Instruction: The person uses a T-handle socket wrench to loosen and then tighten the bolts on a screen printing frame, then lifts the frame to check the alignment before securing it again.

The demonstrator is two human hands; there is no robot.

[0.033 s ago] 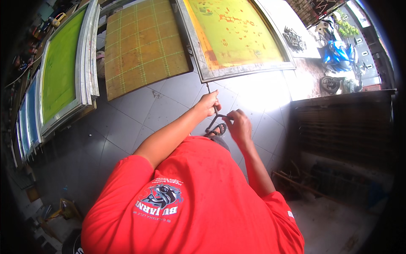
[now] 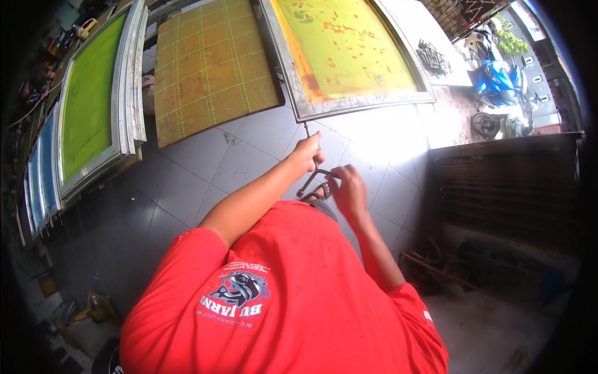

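Observation:
A dark metal Y-shaped wrench (image 2: 308, 181) runs between my hands, its shaft reaching up under the near edge of a printing screen (image 2: 364, 103). My left hand (image 2: 306, 154) is closed around the shaft just below that edge. Lower and to the right, my right hand (image 2: 351, 192) pinches one arm of the wrench; the other arm points down toward my sandalled foot (image 2: 321, 191). The screen has a metal frame and yellow-green mesh with orange patches. The wrench's far tip is hidden beneath the frame.
A brown board (image 2: 215, 71) with a yellow-green grid lies left of the screen. Further left stand several framed screens (image 2: 93, 103) with green or blue mesh. A blue motorbike (image 2: 498, 81) is at the far right, above a dark slatted panel (image 2: 504, 181). Grey tiles (image 2: 187, 165) cover the floor.
My right hand has shifted slightly left and down, and the wrench's free arm has turned a little. My left hand keeps nearly the same place on the shaft.

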